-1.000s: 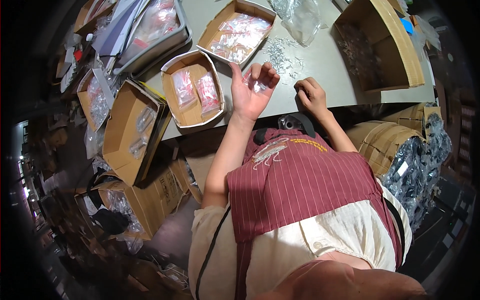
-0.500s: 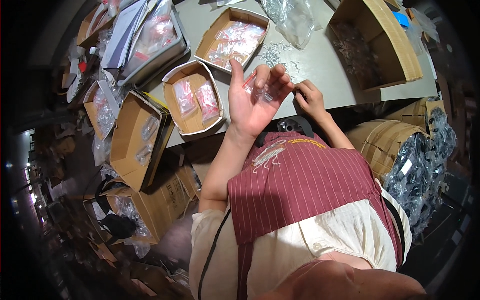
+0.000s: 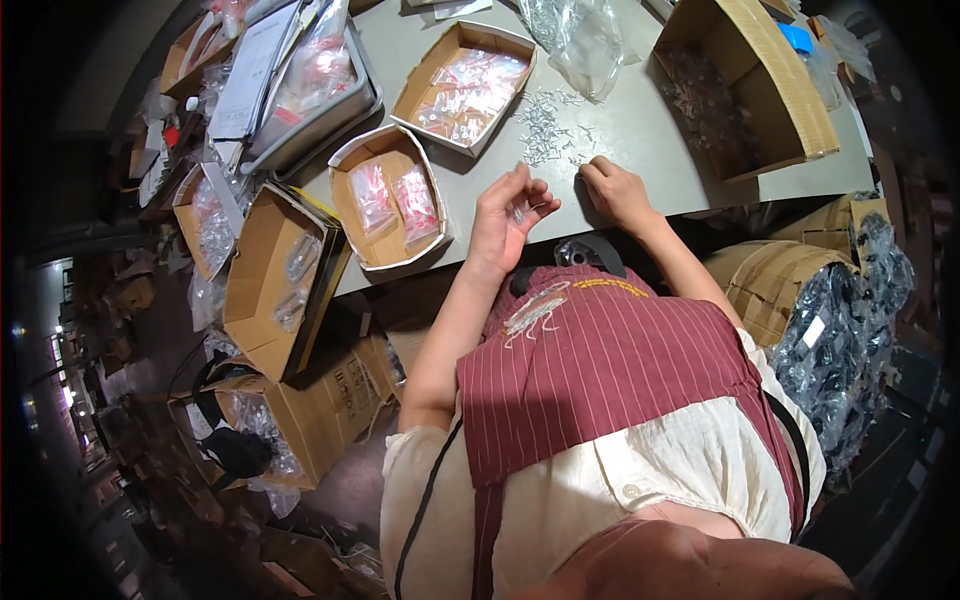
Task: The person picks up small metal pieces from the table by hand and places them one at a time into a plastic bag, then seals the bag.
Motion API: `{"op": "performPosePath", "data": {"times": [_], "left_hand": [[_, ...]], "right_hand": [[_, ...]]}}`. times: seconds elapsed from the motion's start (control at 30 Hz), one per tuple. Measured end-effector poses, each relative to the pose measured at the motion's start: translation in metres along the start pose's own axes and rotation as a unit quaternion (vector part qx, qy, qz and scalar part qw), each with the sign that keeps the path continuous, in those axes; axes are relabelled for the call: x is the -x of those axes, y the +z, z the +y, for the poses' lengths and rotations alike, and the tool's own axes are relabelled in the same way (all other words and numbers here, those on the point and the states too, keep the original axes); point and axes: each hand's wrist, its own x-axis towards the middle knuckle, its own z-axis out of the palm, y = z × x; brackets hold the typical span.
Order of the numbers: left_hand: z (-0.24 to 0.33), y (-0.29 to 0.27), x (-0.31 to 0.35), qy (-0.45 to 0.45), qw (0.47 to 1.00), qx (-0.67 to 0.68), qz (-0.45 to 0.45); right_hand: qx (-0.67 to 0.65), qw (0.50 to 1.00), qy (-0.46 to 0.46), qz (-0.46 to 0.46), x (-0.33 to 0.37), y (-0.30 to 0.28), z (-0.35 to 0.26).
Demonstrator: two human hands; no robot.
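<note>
My left hand [image 3: 497, 228] is just above the table's near edge, palm up with its fingers curled. It holds a small clear plastic bag [image 3: 519, 212], partly hidden by the fingers. My right hand [image 3: 622, 196] rests on the table to its right, fingertips pinched together at the near side of a loose pile of small silver screws [image 3: 543, 125]; what they pinch is too small to make out. Left of the pile, an open cardboard tray [image 3: 402, 108] has many small filled zip bags in it. A second tray [image 3: 338, 190], nearer me, has two larger bundles of bags.
A big clear bag of screws [image 3: 585, 50] lies beyond the pile. At right stands an open cardboard box [image 3: 775, 85] with dark small parts. A grey bin [image 3: 365, 85] stands at left, a tilted carton [image 3: 250, 300] below it. Black-wrapped goods [image 3: 835, 340] stand at lower right.
My left hand has come down with the small bag, away from the trays, and its fingers have curled in. My right hand has shifted slightly toward the screws.
</note>
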Motion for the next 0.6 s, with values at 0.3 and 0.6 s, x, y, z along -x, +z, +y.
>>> {"op": "performPosePath", "data": {"times": [0.3,0.6], "left_hand": [[-0.036,-0.026,0.001,0.111,0.859,-0.485,0.124],[-0.039,-0.026,0.003,0.238,0.741,-0.619,0.108]], "right_hand": [[0.22,0.967,0.002,-0.129,-0.025,0.012,-0.006],[-0.403,0.912,-0.028,-0.065,-0.036,-0.04,-0.066]]}}
